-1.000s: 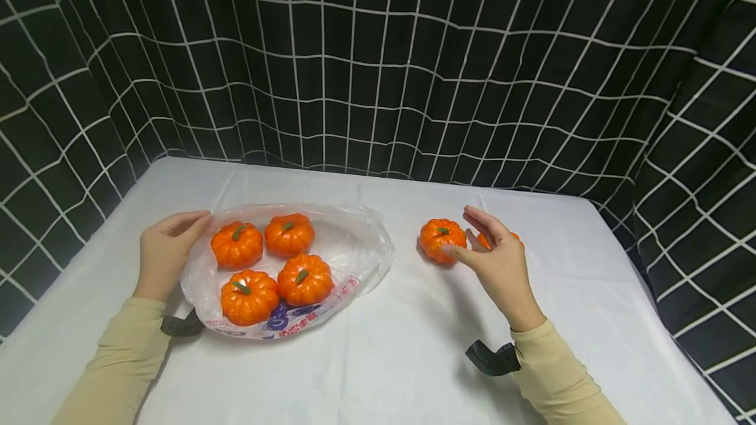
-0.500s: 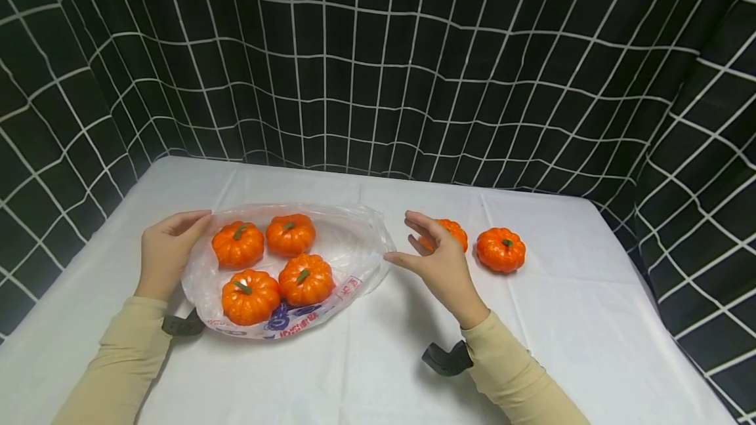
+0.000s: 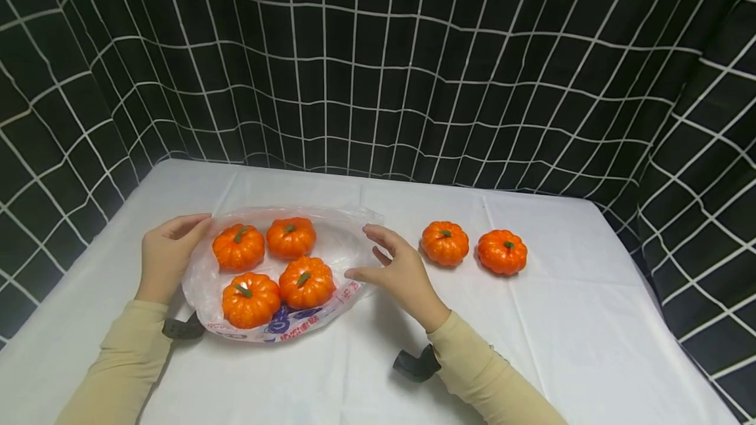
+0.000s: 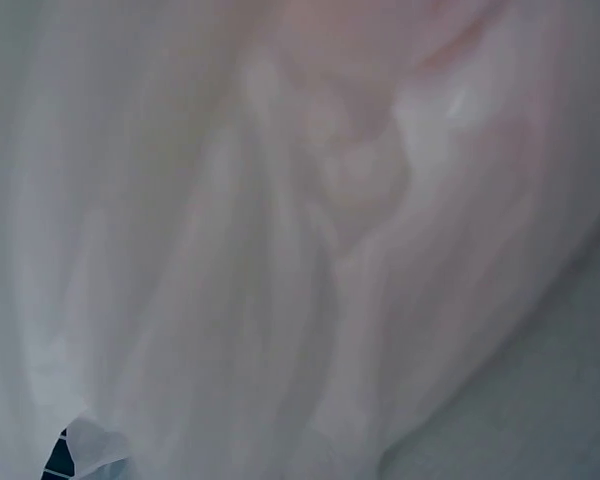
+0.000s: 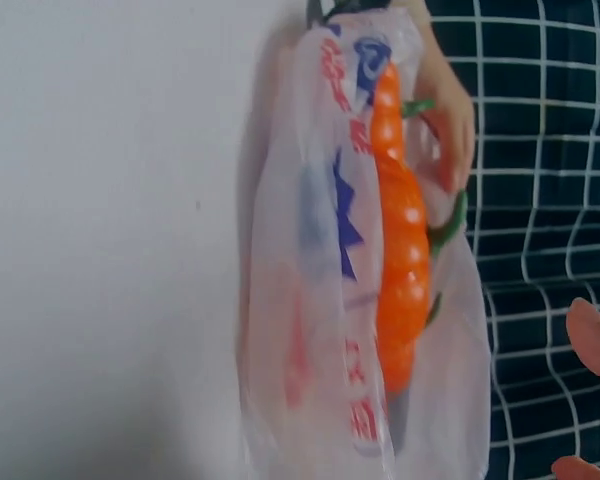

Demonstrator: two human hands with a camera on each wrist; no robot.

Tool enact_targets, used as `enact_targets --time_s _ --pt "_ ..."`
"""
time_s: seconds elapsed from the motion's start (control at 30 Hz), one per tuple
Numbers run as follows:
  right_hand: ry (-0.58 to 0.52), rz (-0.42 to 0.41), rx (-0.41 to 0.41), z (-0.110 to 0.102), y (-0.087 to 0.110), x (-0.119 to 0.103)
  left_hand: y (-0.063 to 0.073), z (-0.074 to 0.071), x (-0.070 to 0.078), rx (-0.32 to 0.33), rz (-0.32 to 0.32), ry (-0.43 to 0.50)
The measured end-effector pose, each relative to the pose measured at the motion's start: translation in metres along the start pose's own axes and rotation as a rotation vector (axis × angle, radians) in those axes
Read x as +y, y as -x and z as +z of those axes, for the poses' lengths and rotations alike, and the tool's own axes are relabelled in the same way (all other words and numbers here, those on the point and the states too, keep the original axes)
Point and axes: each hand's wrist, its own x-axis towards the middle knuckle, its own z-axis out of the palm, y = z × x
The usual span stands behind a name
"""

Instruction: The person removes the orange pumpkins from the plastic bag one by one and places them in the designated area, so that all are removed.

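Observation:
A translucent white plastic bag (image 3: pixel 348 236) with red and blue print lies with its mouth spread, and several small orange pumpkins (image 3: pixel 307 282) with green stems sit in it. My left hand (image 3: pixel 168 254) pinches the bag's left rim. Over the bag's right end is my right hand (image 3: pixel 401 274), thumb and fingers apart with nothing between them; whether it touches the plastic I cannot tell. In the right wrist view, the printed side of the bag (image 5: pixel 310 240) and a row of pumpkins (image 5: pixel 402 260) show. Blurred plastic (image 4: pixel 230 300) fills most of the left wrist view.
Right of the bag, two more pumpkins stand side by side: one nearer (image 3: pixel 445 243) and one farther right (image 3: pixel 502 252). A white cloth (image 3: pixel 567 320) covers the table. Black curtains with a white grid (image 3: pixel 378 71) hang behind and at both sides.
My right hand has moved left, from beside the two loose pumpkins to the bag's right end, leaving both pumpkins in full view. My left hand stays at the bag's left rim.

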Motion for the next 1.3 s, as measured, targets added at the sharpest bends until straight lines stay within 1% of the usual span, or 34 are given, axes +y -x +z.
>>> enact_targets --time_s 0.17,0.4,0.53,0.67,0.77,0.87,1.03,1.3 --pt "-0.014 -0.012 -0.032 0.013 -0.002 0.000 -0.001 0.000 -0.001 0.002 0.005 -0.003" --pt "-0.022 -0.008 -0.065 0.028 -0.004 0.001 -0.002 0.002 0.000 0.002 0.007 0.006" --pt "0.019 -0.011 -0.095 0.035 -0.004 0.002 -0.003 0.003 -0.003 0.002 0.017 0.022" --pt "0.062 -0.031 -0.131 0.042 -0.006 0.004 -0.002 0.004 -0.004 0.010 0.026 0.015" --pt "0.095 -0.028 -0.155 0.047 -0.007 0.005 -0.001 0.003 -0.003 0.017 0.027 0.010" --pt "0.124 -0.030 -0.171 0.050 -0.008 0.005 -0.001 0.002 -0.003 0.015 0.029 0.009" --pt "0.121 -0.025 -0.190 0.053 -0.009 0.008 -0.002 0.002 -0.004 0.014 0.024 0.005" --pt "0.144 0.002 -0.211 0.055 -0.011 0.010 -0.002 0.003 0.000 0.039 0.014 0.026"
